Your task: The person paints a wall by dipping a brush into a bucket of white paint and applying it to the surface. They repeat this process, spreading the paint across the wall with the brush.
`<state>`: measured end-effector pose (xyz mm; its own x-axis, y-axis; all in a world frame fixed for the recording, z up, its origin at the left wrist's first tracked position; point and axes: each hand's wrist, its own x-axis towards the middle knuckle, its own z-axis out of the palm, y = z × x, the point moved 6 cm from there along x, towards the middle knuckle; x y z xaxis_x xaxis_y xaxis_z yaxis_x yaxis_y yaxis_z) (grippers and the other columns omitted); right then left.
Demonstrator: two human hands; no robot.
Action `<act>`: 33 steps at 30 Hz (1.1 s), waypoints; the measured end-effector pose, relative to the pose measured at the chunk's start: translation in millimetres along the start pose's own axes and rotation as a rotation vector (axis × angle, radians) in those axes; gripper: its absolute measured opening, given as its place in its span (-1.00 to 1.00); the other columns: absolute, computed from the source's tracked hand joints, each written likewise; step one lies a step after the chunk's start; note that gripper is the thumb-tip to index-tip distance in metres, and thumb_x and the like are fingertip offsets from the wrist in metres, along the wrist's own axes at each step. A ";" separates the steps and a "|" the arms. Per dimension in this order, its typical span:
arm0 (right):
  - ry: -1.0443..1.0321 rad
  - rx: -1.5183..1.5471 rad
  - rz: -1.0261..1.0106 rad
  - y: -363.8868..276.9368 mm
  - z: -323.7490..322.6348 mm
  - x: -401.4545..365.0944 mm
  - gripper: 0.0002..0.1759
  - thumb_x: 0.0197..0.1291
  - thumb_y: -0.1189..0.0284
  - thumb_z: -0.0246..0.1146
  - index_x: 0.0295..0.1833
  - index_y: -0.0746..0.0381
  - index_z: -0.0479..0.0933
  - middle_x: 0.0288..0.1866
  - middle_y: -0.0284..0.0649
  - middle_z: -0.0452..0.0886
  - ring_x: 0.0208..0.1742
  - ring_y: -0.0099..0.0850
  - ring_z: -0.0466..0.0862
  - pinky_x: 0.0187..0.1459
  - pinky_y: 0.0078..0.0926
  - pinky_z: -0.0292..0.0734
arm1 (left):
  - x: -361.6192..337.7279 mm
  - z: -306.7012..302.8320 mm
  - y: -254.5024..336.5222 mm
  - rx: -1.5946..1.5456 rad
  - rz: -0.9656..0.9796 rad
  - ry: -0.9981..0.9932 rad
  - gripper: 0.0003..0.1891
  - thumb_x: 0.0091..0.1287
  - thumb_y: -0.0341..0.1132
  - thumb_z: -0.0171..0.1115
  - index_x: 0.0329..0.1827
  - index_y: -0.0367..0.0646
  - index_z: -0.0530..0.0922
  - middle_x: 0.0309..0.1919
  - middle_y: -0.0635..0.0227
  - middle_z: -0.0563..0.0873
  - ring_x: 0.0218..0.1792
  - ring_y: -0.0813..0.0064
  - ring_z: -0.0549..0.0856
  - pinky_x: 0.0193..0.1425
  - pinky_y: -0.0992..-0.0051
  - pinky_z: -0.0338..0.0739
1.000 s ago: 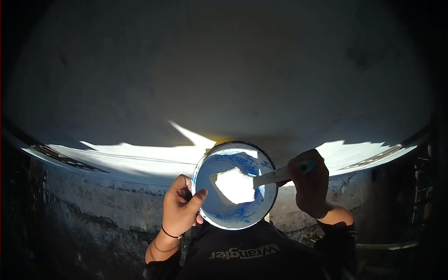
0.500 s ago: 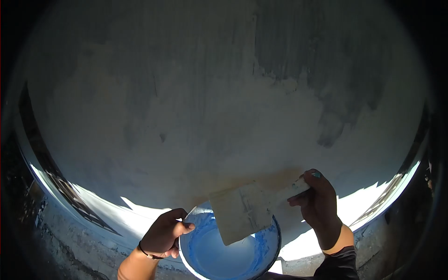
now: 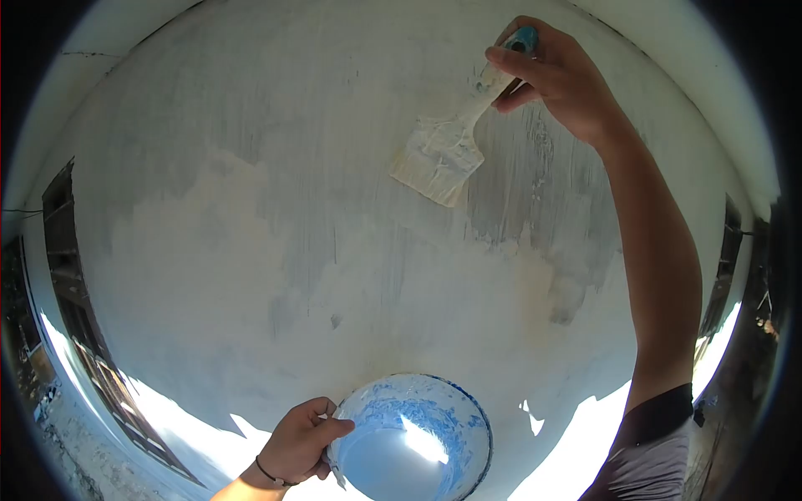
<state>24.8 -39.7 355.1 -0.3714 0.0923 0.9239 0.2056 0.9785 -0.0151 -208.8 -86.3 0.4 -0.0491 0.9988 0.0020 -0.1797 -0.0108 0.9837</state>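
Observation:
My right hand (image 3: 555, 75) is raised high and closed round the handle of a wide paintbrush (image 3: 443, 154). White paint coats the brush, and the handle's end is blue-green. Its bristles point down and left, over the wall (image 3: 251, 242). Low in the view, my left hand (image 3: 302, 441) grips the left rim of a blue bucket (image 3: 455, 409), thumb over the edge. Inside the bucket lies pale liquid paint (image 3: 388, 468), and its inner side is smeared with white. A bright patch of sunlight falls across the paint.
The wall carries whitish paint with darker grey patches, one large patch (image 3: 576, 200) right of the brush. Dark window frames (image 3: 71, 250) stand at the far left and far right. Sunlit strips (image 3: 576, 451) cross the wall's lower part. Rough ground (image 3: 63, 451) shows at lower left.
My right hand has lifted the paintbrush from over the bucket to high in front of the wall. My left hand still holds the bucket. The view has tilted upward and brightened.

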 end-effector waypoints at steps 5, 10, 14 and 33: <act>0.054 -0.308 -0.099 -67.5 2.2 3.7 -0.80 0.27 0.38 0.17 -0.32 0.28 0.38 -0.50 -0.22 0.52 -0.46 -0.54 0.58 -0.42 -0.56 0.52 | 8.6 -4.7 -6.4 -0.035 -0.049 -0.012 -0.81 0.22 -0.42 0.19 -0.36 -0.31 0.34 -0.63 0.17 0.57 -0.89 0.58 0.39 -0.89 0.62 0.24; 0.125 -0.819 -0.932 -56.7 63.2 -72.0 -0.80 0.07 0.46 0.33 -0.31 0.30 0.44 -0.44 -0.17 0.56 -0.40 -0.36 0.65 -0.40 -0.57 0.63 | 14.1 -6.2 -15.5 0.000 -0.090 -0.008 -0.81 0.22 -0.41 0.19 -0.35 -0.31 0.34 -0.63 0.18 0.57 -0.87 0.59 0.38 -0.88 0.60 0.19; -0.012 -0.929 -1.180 -28.2 130.8 -160.1 -0.79 0.08 0.52 0.27 -0.35 0.28 0.33 -0.53 -0.23 0.44 -0.41 -0.27 0.64 -0.38 -0.56 0.68 | 21.4 -11.2 -22.1 0.016 -0.126 0.009 -0.88 0.21 -0.46 0.16 -0.36 -0.29 0.39 -0.66 0.23 0.56 -0.88 0.57 0.43 -0.88 0.65 0.27; -0.102 -0.335 -0.220 -37.9 66.1 -39.5 -0.87 0.13 0.49 0.24 -0.27 0.21 0.42 -0.53 -0.23 0.49 -0.55 -0.38 0.58 -0.56 -0.52 0.45 | 13.7 -20.3 -47.9 0.159 -0.198 0.053 -0.87 0.20 -0.43 0.19 -0.33 -0.29 0.44 -0.81 0.33 0.48 -0.93 0.60 0.38 -0.92 0.62 0.13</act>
<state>-28.2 -68.3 294.0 -0.5240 -0.0784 0.8481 0.3882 0.8643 0.3198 -220.8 -73.1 -50.3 -0.0804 0.9768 -0.1983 -0.0342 0.1961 0.9800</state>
